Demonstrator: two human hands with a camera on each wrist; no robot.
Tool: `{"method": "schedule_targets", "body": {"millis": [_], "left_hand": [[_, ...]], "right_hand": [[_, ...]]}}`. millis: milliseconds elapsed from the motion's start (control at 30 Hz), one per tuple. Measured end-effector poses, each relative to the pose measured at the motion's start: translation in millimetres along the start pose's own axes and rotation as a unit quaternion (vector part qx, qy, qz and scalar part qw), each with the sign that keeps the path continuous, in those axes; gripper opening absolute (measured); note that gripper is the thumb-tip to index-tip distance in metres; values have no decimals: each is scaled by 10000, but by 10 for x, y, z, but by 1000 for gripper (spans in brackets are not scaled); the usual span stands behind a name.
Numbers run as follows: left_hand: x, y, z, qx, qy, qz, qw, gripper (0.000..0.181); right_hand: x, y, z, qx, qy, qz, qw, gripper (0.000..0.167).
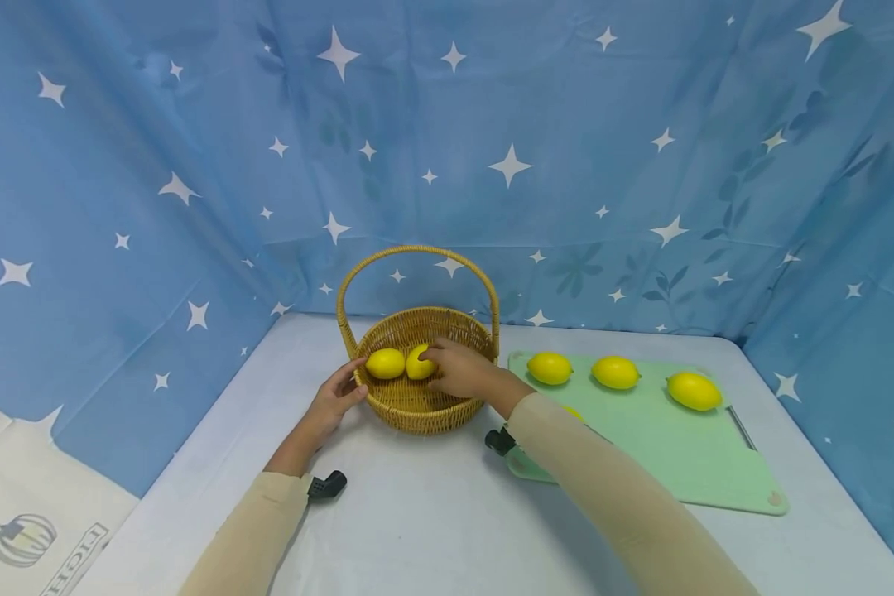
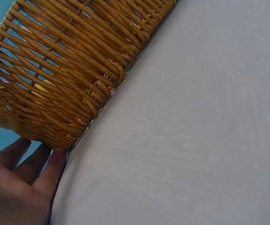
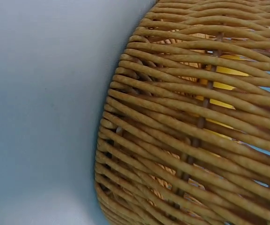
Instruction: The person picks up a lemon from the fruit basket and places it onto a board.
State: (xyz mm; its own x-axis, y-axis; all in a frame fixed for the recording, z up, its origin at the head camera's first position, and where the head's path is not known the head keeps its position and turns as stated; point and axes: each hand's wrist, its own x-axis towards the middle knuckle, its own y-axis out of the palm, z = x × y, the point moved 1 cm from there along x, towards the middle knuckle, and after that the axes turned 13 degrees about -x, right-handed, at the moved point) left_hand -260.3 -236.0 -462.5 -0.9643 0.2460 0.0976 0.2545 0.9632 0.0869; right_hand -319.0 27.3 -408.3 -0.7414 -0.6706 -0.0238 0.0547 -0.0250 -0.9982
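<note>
A wicker basket (image 1: 417, 422) with a tall arched handle stands at the back of the table. Inside lie two yellow lemons: a left lemon (image 1: 385, 363) and a right lemon (image 1: 420, 362). My right hand (image 1: 458, 369) reaches over the near rim and holds the right lemon, its fingertips on that lemon's right side. In the right wrist view the woven wall (image 3: 191, 117) hides that hand's fingers. My left hand (image 1: 335, 401) touches the basket's left side, thumb and fingers spread; in the left wrist view its straight fingers (image 2: 53, 171) rest against the outer wall.
On the right a pale green cutting board (image 1: 685, 463) bears several lemons, among them a back-left lemon (image 1: 550, 368), a middle lemon (image 1: 616, 372) and a right lemon (image 1: 694, 391). Another lemon (image 1: 573, 412) is partly covered by my right sleeve. A blue starry curtain (image 1: 447, 199) hangs behind.
</note>
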Motion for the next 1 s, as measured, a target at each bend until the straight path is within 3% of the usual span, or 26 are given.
{"method": "schedule_targets", "body": {"millis": [267,567,733,1000], "left_hand": [[8,-6,3,-10,-13,-41,10000,57],[13,3,14,-24,-30,-78,10000,57],[19,17,5,-46,-35,-73,10000,57],[0,9,-10,23,-82,-104,9999,58]], "right_hand": [[95,57,34,65,109,80,9999,67],[194,151,56,-238,166,188,9994,77],[223,176,59,-359,161,306,9988,76],[209,185,75,-433,194,169,9987,72]]}}
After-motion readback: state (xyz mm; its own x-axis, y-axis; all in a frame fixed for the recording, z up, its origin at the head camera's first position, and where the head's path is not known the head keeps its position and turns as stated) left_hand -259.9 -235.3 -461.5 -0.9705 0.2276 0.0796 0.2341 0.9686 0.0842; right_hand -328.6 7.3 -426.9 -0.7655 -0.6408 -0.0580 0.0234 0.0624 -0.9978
